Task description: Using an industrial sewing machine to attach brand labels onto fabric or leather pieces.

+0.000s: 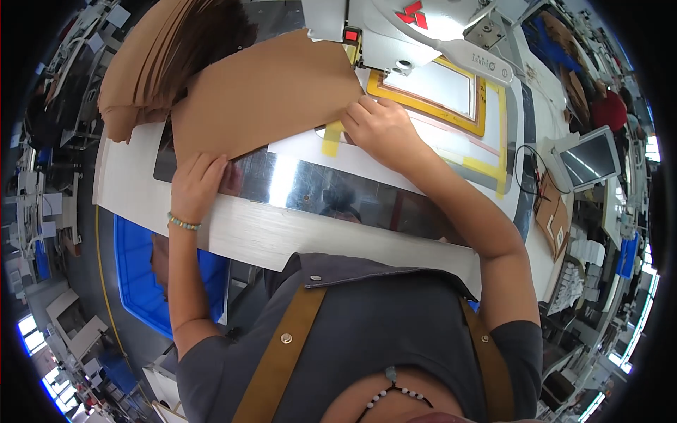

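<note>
A flat brown panel (pixel 264 99), leather or cloth I cannot tell, lies slanted across the metal plate and white template sheet. My left hand (pixel 194 185) holds its near left corner, with the fingers bent over the edge. At the panel's right end, my right hand (pixel 377 130) pinches the edge with curled fingers, close to the sewing machine head (pixel 395 42). The panel's far edge reaches under the machine. Just right of my right hand is a yellow-framed template (pixel 430 109) with a clear window.
A thick stack of brown pieces (pixel 144 70) hangs at the left. Below the table edge stands a blue bin (pixel 137 275) with brown material inside. The polished metal plate (pixel 310 185) borders the template sheet. A screen (pixel 589 158) and brown scraps (pixel 551 215) are at the right.
</note>
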`<state>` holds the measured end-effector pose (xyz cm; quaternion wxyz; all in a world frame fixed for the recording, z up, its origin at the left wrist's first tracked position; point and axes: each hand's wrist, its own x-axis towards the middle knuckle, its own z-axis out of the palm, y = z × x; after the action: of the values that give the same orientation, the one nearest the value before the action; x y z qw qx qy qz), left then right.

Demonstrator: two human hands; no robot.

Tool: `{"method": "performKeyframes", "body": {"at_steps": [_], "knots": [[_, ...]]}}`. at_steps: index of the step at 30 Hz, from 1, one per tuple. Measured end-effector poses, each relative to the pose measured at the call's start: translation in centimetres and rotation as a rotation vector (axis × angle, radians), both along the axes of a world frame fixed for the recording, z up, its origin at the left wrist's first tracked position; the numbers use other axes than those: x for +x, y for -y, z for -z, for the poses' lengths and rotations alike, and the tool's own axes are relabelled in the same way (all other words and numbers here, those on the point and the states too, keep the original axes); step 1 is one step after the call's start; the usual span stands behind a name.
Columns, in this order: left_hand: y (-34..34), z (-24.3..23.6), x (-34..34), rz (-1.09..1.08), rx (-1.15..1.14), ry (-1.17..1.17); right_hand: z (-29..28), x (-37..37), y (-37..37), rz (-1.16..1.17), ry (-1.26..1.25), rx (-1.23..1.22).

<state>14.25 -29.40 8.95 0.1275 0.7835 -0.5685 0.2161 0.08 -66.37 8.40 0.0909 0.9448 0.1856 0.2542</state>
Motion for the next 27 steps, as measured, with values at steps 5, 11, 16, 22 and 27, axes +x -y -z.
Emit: {"method": "performKeyframes", "body": {"at_steps": [5, 11, 16, 22, 27], "knots": [[-3.9, 0.5, 1.1, -0.091, 0.031, 0.064, -0.5, -0.4, 0.2, 0.051, 0.002, 0.030], [0.0, -0.2, 6.0, -0.066, 0.164, 0.150, -1.5, -2.1, 1.9, 0.052, 0.153, 0.034], [8.7, -0.7, 8.9, 0.139, 0.118, 0.171, -2.5, -7.1, 5.8, 0.180, 0.061, 0.013], [19.5, 0.2, 7.9, 0.441, 0.067, 0.218, -2.9, -14.7, 12.7, 0.403, -0.032, -0.017], [24.1, 0.7, 5.7, 0.565, 0.089, 0.207, -1.6, -18.7, 17.1, 0.558, -0.024, -0.054]]}}
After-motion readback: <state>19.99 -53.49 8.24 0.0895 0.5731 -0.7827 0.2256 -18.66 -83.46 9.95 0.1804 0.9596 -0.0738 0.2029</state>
